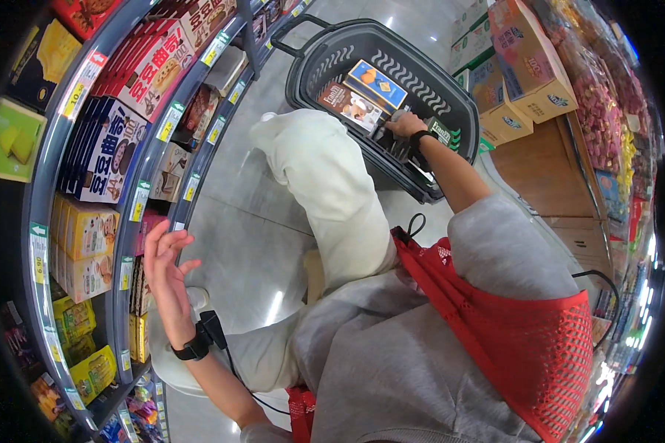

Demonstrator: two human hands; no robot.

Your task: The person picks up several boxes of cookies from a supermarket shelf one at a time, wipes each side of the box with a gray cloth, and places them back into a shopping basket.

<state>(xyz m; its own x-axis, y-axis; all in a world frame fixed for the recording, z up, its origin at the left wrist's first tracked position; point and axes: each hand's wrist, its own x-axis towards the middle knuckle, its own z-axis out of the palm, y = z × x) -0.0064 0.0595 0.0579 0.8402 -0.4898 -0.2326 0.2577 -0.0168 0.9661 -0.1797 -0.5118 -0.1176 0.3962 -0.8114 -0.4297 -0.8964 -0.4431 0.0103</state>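
Note:
My left hand point(169, 271) is raised in front of the shelf edge, with nothing in it and its fingers apart. My right hand point(409, 125) reaches down into a dark grey plastic shopping basket point(454, 111) on the floor. Its fingers are curled near something small and greyish; whether they grip it is not clear. Beside those fingers lie a brown Franzzi biscuit box point(349, 105) and a blue biscuit box point(376, 86) with a yellow edge. A dark green Franzzi box point(439, 132) sits on the other side of my wrist, partly covered.
Shelves point(169, 124) with price tags run along the left, stacked with red-and-white cookie boxes point(163, 72), blue cookie boxes point(111, 152) and yellow boxes point(91, 230). Nestlé cartons point(537, 88) and bagged sweets point(598, 116) stand at right. My bent knee point(321, 144) is close to the basket.

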